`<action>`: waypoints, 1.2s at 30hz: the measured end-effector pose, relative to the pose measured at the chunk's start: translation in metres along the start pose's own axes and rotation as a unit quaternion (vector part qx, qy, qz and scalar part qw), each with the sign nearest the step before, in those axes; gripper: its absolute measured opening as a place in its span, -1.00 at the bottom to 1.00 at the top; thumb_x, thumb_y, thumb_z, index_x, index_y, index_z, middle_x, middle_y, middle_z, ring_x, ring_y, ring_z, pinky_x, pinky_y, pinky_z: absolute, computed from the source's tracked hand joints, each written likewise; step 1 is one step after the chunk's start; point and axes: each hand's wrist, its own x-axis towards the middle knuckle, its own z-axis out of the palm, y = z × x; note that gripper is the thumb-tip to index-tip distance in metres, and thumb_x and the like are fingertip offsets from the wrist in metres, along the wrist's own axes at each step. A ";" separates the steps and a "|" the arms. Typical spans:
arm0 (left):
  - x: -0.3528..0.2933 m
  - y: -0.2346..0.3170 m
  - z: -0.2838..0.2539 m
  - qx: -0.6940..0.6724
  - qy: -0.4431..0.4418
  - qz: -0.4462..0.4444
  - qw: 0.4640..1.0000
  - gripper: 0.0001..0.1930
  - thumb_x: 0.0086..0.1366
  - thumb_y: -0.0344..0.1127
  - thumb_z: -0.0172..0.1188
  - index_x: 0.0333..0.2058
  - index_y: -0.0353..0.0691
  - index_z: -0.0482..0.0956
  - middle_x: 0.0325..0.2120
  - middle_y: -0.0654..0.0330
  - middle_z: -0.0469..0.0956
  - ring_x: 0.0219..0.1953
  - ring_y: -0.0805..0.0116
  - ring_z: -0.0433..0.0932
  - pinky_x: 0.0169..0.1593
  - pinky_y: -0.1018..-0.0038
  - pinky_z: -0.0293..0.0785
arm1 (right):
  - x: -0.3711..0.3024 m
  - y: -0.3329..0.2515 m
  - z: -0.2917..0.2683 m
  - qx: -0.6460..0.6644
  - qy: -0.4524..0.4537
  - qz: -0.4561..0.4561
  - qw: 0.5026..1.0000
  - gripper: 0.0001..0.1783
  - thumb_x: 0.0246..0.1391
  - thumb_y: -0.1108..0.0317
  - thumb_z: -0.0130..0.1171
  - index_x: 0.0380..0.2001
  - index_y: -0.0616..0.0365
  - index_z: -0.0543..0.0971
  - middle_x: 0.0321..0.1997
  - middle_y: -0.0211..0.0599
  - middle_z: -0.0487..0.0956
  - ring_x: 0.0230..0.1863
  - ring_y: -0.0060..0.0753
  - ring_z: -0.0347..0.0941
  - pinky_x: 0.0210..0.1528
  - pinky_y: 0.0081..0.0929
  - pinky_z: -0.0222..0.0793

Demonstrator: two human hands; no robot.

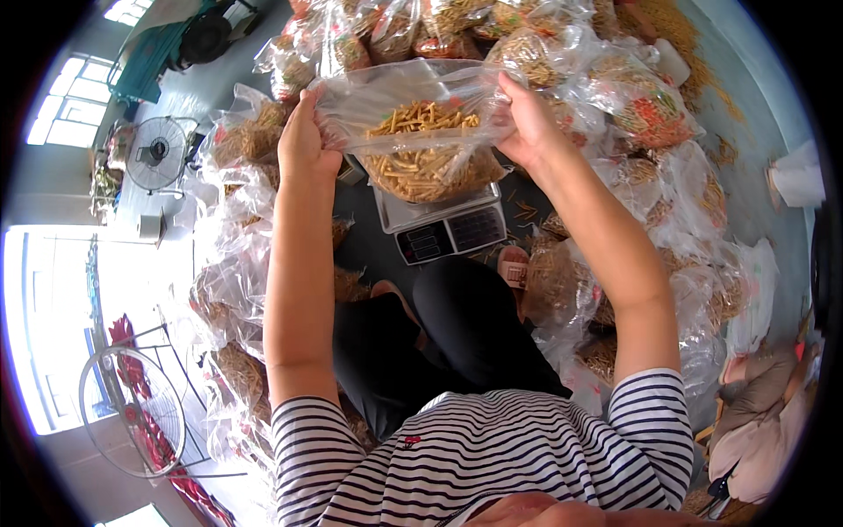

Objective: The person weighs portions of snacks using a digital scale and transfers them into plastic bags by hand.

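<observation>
A clear plastic bag (351,110) is stretched wide between my two hands. Tan, stick-like pieces (426,167) fill its lower part; their exact kind does not show. My left hand (307,145) grips one side of the bag's mouth, and my right hand (529,123) grips the opposite side, both with closed fingers. Beneath the bag, between my feet and the far bags, a digital scale (450,233) with a dark panel stands on the floor. The bag hides most of its pan, so whether the bag's bottom rests there I cannot tell.
Filled clear bags (654,119) crowd around me on the far side, left and right. A few loose sticks (525,211) lie right of the scale. Standing fans (158,154) are at the left. A seated person (760,422) is at the lower right. Loose tan material (672,39) covers the far-right floor.
</observation>
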 end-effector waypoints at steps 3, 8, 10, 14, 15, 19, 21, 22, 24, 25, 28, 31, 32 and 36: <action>0.034 -0.017 -0.041 -0.011 -0.039 -0.002 0.999 -0.74 0.29 -0.24 0.03 -0.23 -0.35 0.49 -0.37 0.16 0.52 -0.35 0.29 0.53 -0.24 0.33 0.54 | 0.038 0.038 -0.003 0.018 0.039 0.012 0.999 -0.73 0.23 0.16 -0.15 -0.24 0.13 0.39 -0.43 -0.36 0.46 -0.44 -0.47 0.41 -0.27 -0.41 0.41; 0.054 -0.066 -0.094 0.088 0.041 -0.029 0.995 -0.74 0.32 -0.19 -0.02 -0.18 -0.24 0.49 -0.62 0.37 0.37 -0.67 0.56 0.35 -0.63 0.63 0.30 | 0.080 0.080 -0.024 -0.006 0.079 0.044 0.996 -0.78 0.13 0.17 0.04 -0.34 0.09 0.38 -0.50 -0.44 0.37 -0.45 -0.48 0.37 -0.44 -0.46 0.43; 0.059 -0.073 -0.108 0.100 0.037 -0.041 0.993 -0.74 0.30 -0.19 0.01 -0.19 -0.24 0.49 -0.66 0.40 0.32 -0.72 0.60 0.29 -0.68 0.65 0.25 | 0.081 0.080 -0.028 -0.071 0.017 0.058 0.996 -0.66 0.04 0.10 0.13 -0.27 0.12 0.38 -0.46 -0.39 0.38 -0.39 -0.48 0.38 -0.50 -0.51 0.43; 0.062 -0.063 -0.119 0.295 0.078 0.048 0.951 -0.57 0.17 -0.13 0.14 -0.15 -0.43 0.46 -0.41 0.14 0.52 -0.40 0.33 0.48 -0.28 0.46 0.43 | 0.054 0.062 -0.032 -0.354 0.085 -0.011 0.931 -0.29 -0.10 -0.11 0.15 0.02 0.13 0.30 -0.14 -0.22 0.42 -0.11 -0.40 0.35 -0.13 -0.37 0.35; 0.060 -0.056 -0.118 0.350 0.125 0.137 0.918 -0.56 0.16 -0.14 0.14 -0.14 -0.44 0.45 -0.38 0.12 0.50 -0.35 0.34 0.46 -0.23 0.45 0.40 | 0.044 0.057 -0.033 -0.353 0.144 -0.055 0.923 -0.33 -0.08 -0.07 0.15 0.01 0.12 0.31 -0.14 -0.26 0.42 -0.09 -0.41 0.34 -0.11 -0.36 0.34; 0.023 -0.042 -0.116 0.155 0.169 0.211 0.950 -0.63 0.12 -0.20 0.18 -0.25 -0.38 0.37 -0.35 0.18 0.38 -0.29 0.43 0.34 -0.17 0.50 0.29 | -0.007 0.039 -0.055 -0.313 0.199 -0.189 0.909 -0.55 -0.02 0.17 0.16 -0.08 0.15 0.40 -0.12 -0.34 0.44 -0.10 -0.46 0.36 -0.11 -0.42 0.33; 0.004 -0.039 -0.116 0.111 0.198 0.220 0.949 -0.66 0.12 -0.22 0.18 -0.26 -0.35 0.35 -0.37 0.21 0.37 -0.32 0.45 0.32 -0.18 0.53 0.28 | -0.032 0.028 -0.063 -0.314 0.182 -0.206 0.909 -0.67 0.00 0.28 0.14 -0.15 0.17 0.46 -0.16 -0.33 0.48 -0.17 -0.49 0.38 -0.13 -0.51 0.35; -0.004 -0.037 -0.118 0.097 0.188 0.193 0.958 -0.67 0.13 -0.23 0.17 -0.25 -0.33 0.33 -0.38 0.23 0.35 -0.34 0.48 0.30 -0.20 0.55 0.27 | -0.043 0.023 -0.063 -0.329 0.183 -0.205 0.904 -0.75 0.04 0.34 0.11 -0.19 0.16 0.48 -0.19 -0.34 0.50 -0.20 -0.51 0.40 -0.14 -0.56 0.36; -0.013 -0.037 -0.122 0.077 0.171 0.154 0.970 -0.66 0.13 -0.20 0.17 -0.25 -0.30 0.32 -0.40 0.25 0.33 -0.37 0.52 0.27 -0.25 0.59 0.24 | -0.061 0.011 -0.054 -0.370 0.115 -0.214 0.897 -0.77 0.07 0.37 0.06 -0.19 0.18 0.49 -0.21 -0.32 0.52 -0.21 -0.52 0.43 -0.13 -0.57 0.38; -0.014 -0.038 -0.124 0.098 0.169 0.117 0.974 -0.63 0.12 -0.13 0.16 -0.21 -0.26 0.34 -0.36 0.25 0.34 -0.32 0.47 0.32 -0.24 0.52 0.27 | -0.065 0.005 -0.044 -0.414 0.091 -0.226 0.877 -0.79 0.11 0.41 0.01 -0.18 0.20 0.49 -0.24 -0.30 0.55 -0.22 -0.53 0.45 -0.12 -0.58 0.39; -0.005 -0.045 -0.126 0.135 0.133 0.012 0.982 -0.37 0.09 0.09 0.16 -0.01 -0.26 0.30 -0.25 0.19 0.38 -0.21 0.37 0.37 -0.25 0.41 0.35 | -0.055 0.001 -0.001 -0.510 -0.115 -0.243 0.817 -0.76 0.16 0.45 -0.09 -0.14 0.21 0.49 -0.21 -0.26 0.56 -0.15 -0.51 0.47 -0.07 -0.57 0.39; 0.011 -0.060 -0.118 0.186 0.102 0.015 0.977 -0.33 0.07 0.10 0.19 -0.02 -0.32 0.31 -0.25 0.16 0.41 -0.28 0.40 0.43 -0.37 0.48 0.39 | -0.004 0.023 0.045 -0.648 -0.252 -0.186 0.694 -0.71 0.15 0.46 -0.12 -0.08 0.20 0.48 -0.13 -0.28 0.55 -0.06 -0.48 0.46 -0.03 -0.53 0.37; 0.015 -0.066 -0.115 0.192 0.102 0.019 0.976 -0.37 0.08 0.08 0.19 -0.06 -0.34 0.34 -0.30 0.18 0.43 -0.35 0.43 0.45 -0.44 0.52 0.39 | 0.021 0.037 0.060 -0.665 -0.318 -0.188 0.650 -0.70 0.15 0.46 -0.13 -0.08 0.20 0.48 -0.10 -0.29 0.54 -0.04 -0.47 0.45 -0.01 -0.53 0.35; 0.025 -0.078 -0.117 0.142 0.054 0.063 0.986 -0.80 0.09 -0.34 0.15 -0.36 -0.37 0.49 -0.68 0.29 0.40 -0.71 0.54 0.34 -0.60 0.61 0.30 | 0.110 0.107 0.099 -0.849 -0.292 -0.065 0.435 -0.68 0.06 0.52 -0.08 -0.13 0.12 0.55 -0.13 -0.15 0.56 -0.06 -0.18 0.46 0.03 -0.41 0.34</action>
